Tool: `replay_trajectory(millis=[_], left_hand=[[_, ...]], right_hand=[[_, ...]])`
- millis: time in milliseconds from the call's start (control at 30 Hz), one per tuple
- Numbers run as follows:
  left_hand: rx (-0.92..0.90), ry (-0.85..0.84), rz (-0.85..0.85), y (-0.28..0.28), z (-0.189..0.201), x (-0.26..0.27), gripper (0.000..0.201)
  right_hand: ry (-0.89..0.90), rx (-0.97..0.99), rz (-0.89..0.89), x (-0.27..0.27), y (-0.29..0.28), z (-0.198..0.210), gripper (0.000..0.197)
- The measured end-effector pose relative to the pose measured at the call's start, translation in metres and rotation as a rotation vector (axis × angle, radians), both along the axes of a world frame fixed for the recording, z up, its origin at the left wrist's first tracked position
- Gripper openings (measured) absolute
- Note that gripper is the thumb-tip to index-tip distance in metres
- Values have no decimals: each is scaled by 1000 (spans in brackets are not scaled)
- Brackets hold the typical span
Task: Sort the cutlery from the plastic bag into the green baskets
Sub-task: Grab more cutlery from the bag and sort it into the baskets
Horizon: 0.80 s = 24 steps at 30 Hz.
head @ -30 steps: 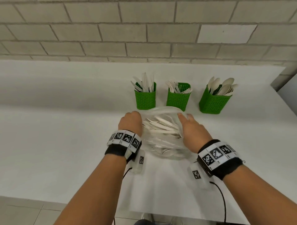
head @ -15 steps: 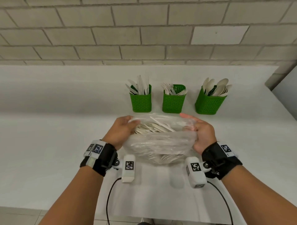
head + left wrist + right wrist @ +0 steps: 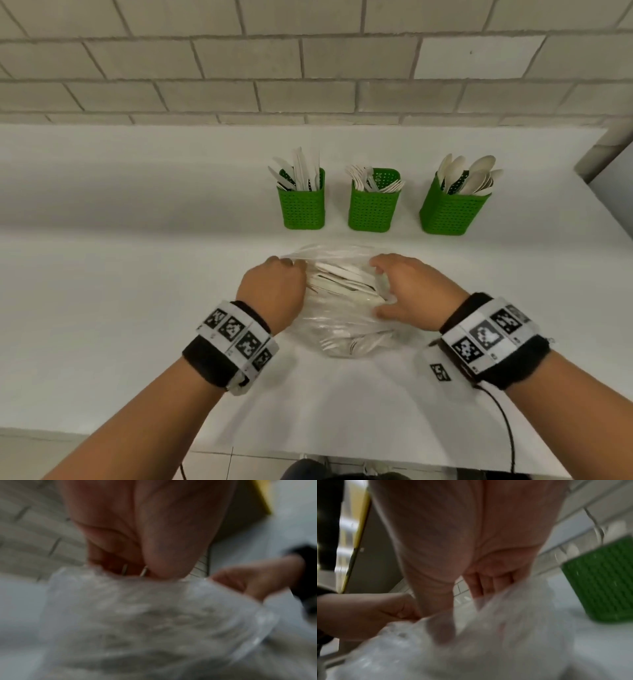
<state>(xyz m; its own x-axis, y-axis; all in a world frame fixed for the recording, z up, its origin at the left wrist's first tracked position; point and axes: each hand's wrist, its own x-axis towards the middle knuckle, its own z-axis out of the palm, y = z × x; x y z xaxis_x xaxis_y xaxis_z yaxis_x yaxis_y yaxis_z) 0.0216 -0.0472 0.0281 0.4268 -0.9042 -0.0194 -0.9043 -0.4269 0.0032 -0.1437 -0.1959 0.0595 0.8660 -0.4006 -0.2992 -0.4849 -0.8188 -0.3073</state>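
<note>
Lying on the white counter (image 3: 102, 308) below a pale brick wall (image 3: 308, 68), the clear plastic bag (image 3: 342, 329) of white cutlery (image 3: 342, 281) is gripped at its mouth by left hand (image 3: 274, 291) and right hand (image 3: 414, 291), fingers curled; behind stand baskets of knives (image 3: 303, 209), forks (image 3: 373, 212), spoons (image 3: 448, 216).

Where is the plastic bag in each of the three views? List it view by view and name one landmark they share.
Head: the plastic bag lies centre frame on the white counter, between both hands, in front of the green baskets.
Left wrist: the bag fills the lower half, blurred, below the left hand.
Right wrist: the bag fills the lower centre, below the right hand.
Shared landmark: the brick wall.
</note>
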Motion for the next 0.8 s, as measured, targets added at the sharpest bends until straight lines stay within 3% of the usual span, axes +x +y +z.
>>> replay_trajectory(millis=[67, 200, 300, 400, 567, 633, 700, 800], left_hand=[[71, -127, 43, -1, 2, -3, 40], [87, -82, 108, 5, 3, 3, 53], [-36, -59, 212, 15, 0, -4, 52], [108, 251, 272, 18, -5, -1, 59], [271, 817, 171, 15, 9, 29, 79], [245, 908, 139, 15, 16, 35, 80], [197, 724, 132, 13, 18, 35, 75], [122, 313, 109, 1, 18, 25, 64]], right_hand=[[143, -38, 3, 0, -7, 9, 101], [268, -94, -3, -4, -6, 10, 124], [354, -357, 45, -6, -1, 8, 135], [399, -432, -21, -4, -9, 1, 140], [382, 93, -166, -7, -20, -28, 141], [303, 202, -153, -9, -24, -23, 141], [179, 317, -182, -8, -31, -12, 127], [-38, 280, -234, 1, -31, -7, 72]])
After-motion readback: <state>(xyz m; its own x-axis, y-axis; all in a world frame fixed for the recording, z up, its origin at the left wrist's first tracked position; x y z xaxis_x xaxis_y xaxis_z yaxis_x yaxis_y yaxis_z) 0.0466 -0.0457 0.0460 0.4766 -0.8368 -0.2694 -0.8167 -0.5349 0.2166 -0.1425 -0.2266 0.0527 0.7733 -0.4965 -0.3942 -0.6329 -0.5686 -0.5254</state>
